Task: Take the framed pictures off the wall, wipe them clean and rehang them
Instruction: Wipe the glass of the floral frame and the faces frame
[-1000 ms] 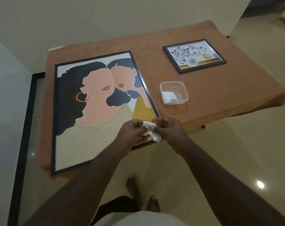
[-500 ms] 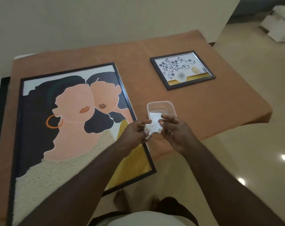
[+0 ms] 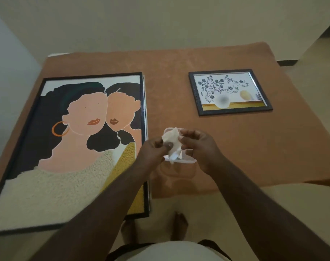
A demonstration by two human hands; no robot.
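**Both hands work a white wipe above the plastic tub**

While both forearms reach forward from the bottom of the view, the left hand (image 3: 154, 153) and the right hand (image 3: 200, 147) meet over the near middle of the table. Each pinches the crumpled white paper wipe (image 3: 172, 146) between thumb and fingertips; the left thumb lies across the front of the wipe, and the right hand's curled fingers hold its upper right edge. The wipe hangs between the two hands, directly above the clear rectangular plastic tub (image 3: 186, 160), which the hands largely hide.

No brand, label or legible writing shows on the tub, the wipe or either picture.

The large black-framed picture of two faceless figures with dark hair and an orange hoop earring (image 3: 70, 147) lies flat on the left of the table, its near end reaching past the table's front edge. The small black-framed picture of dark flower sprays over a yellow band (image 3: 230, 92) lies flat on the far right, well apart from the large one and from the hands. Both rest on the brown-orange cloth (image 3: 179, 72) that covers the table. Behind the table stands a plain cream wall (image 3: 160, 19); pale glossy floor (image 3: 302, 204) shows at the right, and the person's bare feet (image 3: 180, 226) stand below the table edge.
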